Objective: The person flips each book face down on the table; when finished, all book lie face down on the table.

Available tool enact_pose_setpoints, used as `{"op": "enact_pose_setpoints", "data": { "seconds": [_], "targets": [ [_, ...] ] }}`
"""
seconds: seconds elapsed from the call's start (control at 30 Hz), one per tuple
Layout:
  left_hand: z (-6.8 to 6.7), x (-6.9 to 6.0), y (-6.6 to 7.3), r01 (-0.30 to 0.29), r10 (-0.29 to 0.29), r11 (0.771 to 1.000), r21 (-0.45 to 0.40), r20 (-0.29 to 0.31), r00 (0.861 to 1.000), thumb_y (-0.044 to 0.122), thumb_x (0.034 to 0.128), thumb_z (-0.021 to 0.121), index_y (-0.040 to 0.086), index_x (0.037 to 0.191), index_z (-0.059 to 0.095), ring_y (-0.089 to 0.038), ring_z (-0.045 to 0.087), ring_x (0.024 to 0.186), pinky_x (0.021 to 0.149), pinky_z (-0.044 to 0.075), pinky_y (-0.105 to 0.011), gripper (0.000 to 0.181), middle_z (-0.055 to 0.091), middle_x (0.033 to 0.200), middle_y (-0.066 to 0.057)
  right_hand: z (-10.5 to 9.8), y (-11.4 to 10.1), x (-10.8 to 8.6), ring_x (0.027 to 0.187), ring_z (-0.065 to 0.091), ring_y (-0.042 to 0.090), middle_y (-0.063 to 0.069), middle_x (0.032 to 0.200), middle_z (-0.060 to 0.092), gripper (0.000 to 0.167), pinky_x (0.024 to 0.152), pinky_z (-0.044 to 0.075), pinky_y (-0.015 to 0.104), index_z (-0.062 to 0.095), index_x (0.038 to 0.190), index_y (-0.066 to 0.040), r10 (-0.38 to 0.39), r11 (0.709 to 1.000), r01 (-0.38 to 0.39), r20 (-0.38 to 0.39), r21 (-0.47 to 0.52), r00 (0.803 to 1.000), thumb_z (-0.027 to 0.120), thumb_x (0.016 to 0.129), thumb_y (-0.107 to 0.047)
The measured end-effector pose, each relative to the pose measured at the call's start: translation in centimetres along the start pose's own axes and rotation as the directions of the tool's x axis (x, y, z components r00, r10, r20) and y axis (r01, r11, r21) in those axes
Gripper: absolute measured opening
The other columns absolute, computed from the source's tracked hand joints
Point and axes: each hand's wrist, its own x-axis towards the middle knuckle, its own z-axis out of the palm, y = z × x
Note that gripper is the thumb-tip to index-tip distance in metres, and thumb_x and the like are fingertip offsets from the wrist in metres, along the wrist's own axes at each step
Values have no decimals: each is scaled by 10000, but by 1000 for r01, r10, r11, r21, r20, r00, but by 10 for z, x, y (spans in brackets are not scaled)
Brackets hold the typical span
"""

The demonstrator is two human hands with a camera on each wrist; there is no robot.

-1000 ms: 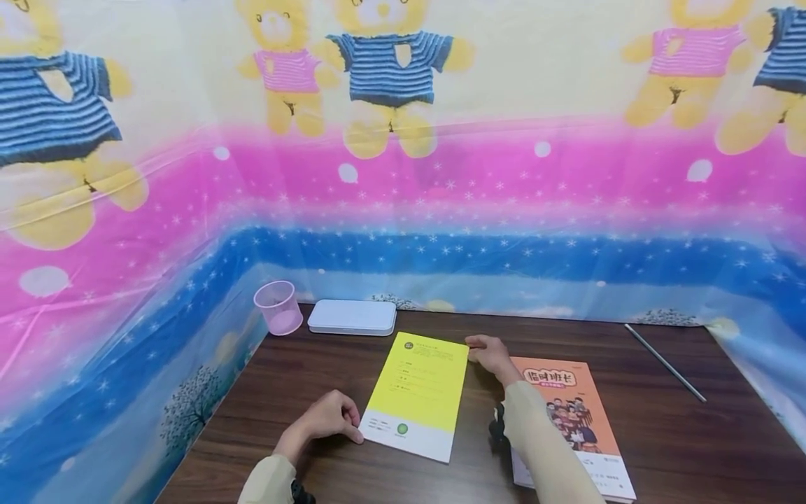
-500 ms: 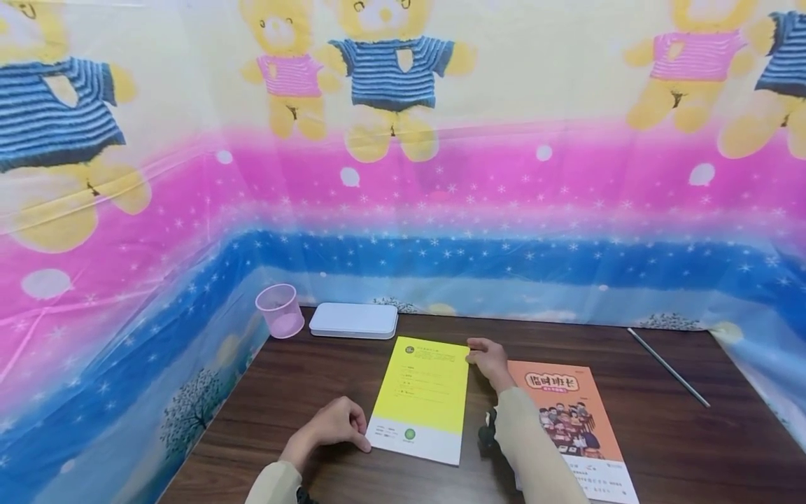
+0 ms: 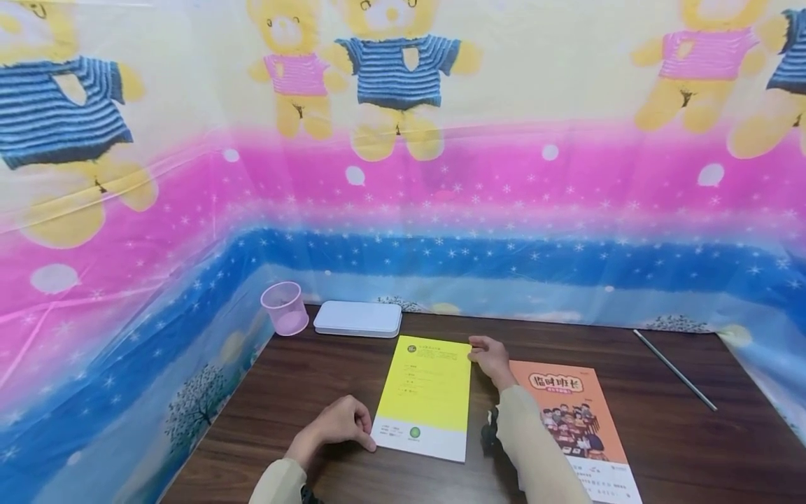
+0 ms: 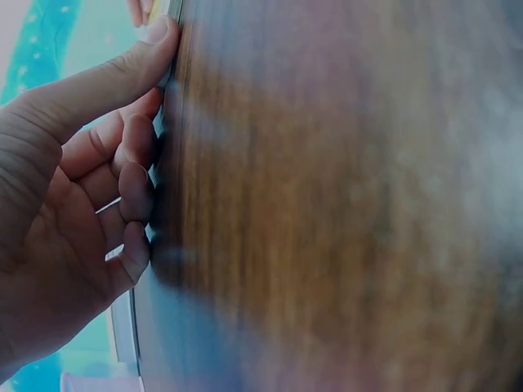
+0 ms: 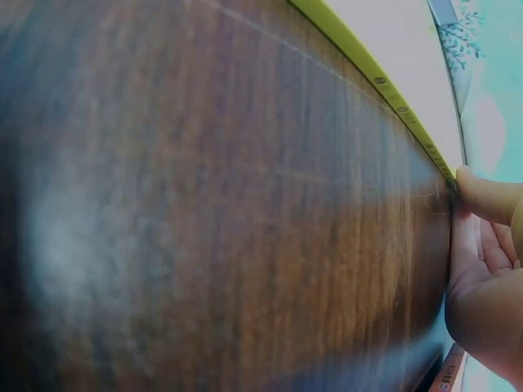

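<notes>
A book with a yellow and white cover lies flat on the dark wooden table, centre in the head view. At its near left corner is my left hand, thumb against the corner and fingers curled down to the tabletop. My right hand holds the far right corner between thumb and fingers. The right wrist view shows the yellow spine running to that thumb. In the left wrist view the left thumb meets the book's edge, most of which is hidden.
An orange book lies to the right, partly under my right forearm. Further right is a thin grey rod. A white flat case and a pink transparent cup stand at the back left, before a patterned cloth.
The yellow book's near end has swung to the right, so it lies straighter. My left hand has moved right with that corner; the right hand stays at the far corner.
</notes>
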Motion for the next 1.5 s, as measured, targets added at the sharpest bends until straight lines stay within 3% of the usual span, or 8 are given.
{"op": "enact_pose_setpoints", "data": {
  "seconds": [0.4, 0.5, 0.63, 0.83, 0.97, 1.23, 1.37, 1.5],
  "targets": [
    [-13, 8, 5, -31, 35, 999, -43, 105, 994, 213, 716, 849, 70, 677, 633, -81, 441, 542, 510, 340, -191, 262, 515, 578, 63, -22, -4, -4, 1314, 466, 421, 260, 1441, 464, 475, 1055, 433, 522, 436, 1426, 17, -65, 998, 65, 117, 7, 991, 542, 967, -47],
    [-16, 11, 6, -21, 24, 999, -44, 72, 997, 274, 764, 814, 71, 683, 628, -88, 449, 556, 517, 356, -203, 287, 515, 593, 53, -32, -8, -6, 1332, 447, 422, 257, 1448, 458, 482, 1061, 426, 524, 425, 1435, 14, -98, 995, 101, 130, -17, 987, 541, 973, -59],
    [-14, 20, 11, -55, 54, 997, -50, -15, 998, 335, 813, 767, 69, 767, 651, -87, 464, 606, 551, 371, -202, 294, 529, 660, 33, -51, -14, -9, 1377, 389, 419, 240, 1486, 418, 487, 1086, 391, 547, 408, 1452, -11, -117, 991, 125, 126, -58, 985, 532, 992, -113],
    [-4, 36, 29, -142, 129, 988, -65, -173, 976, 349, 827, 759, 3, 1055, 658, -138, 511, 754, 660, 416, -234, 426, 641, 887, -105, -86, -18, -14, 1427, 321, 408, 210, 1539, 360, 533, 1116, 349, 565, 369, 1486, -55, -123, 988, 134, 126, -80, 984, 538, 1000, -193],
    [4, 46, 44, -170, 147, 979, -108, -196, 970, 335, 828, 760, -11, 1137, 643, -182, 563, 851, 744, 461, -290, 479, 667, 1027, -178, -109, -17, -20, 1411, 347, 412, 217, 1530, 377, 549, 1111, 356, 564, 374, 1481, -47, -134, 981, 148, 111, -125, 985, 554, 994, -223],
    [30, 64, 74, -249, 229, 954, -167, -130, 965, 335, 823, 766, 0, 1162, 637, -196, 591, 928, 795, 488, -326, 494, 669, 1063, -173, -154, 2, -31, 1397, 355, 434, 249, 1520, 369, 560, 1109, 349, 573, 354, 1483, -18, -123, 983, 133, 85, -123, 989, 540, 1001, -235],
    [50, 74, 90, -293, 285, 942, -165, -69, 956, 342, 803, 781, 17, 1153, 641, -213, 600, 936, 794, 490, -306, 498, 674, 1059, -156, -171, 17, -34, 1401, 342, 439, 252, 1529, 351, 564, 1112, 339, 579, 345, 1488, -22, -80, 988, 87, 58, -129, 995, 535, 1003, -236],
    [70, 83, 111, -339, 345, 926, -168, 11, 938, 325, 792, 796, 30, 1148, 649, -239, 620, 938, 782, 493, -250, 485, 681, 1056, -145, -187, 33, -38, 1377, 367, 449, 270, 1511, 368, 551, 1093, 361, 575, 371, 1471, -8, -45, 986, 46, 8, -161, 999, 547, 992, -213]
  ]
}}
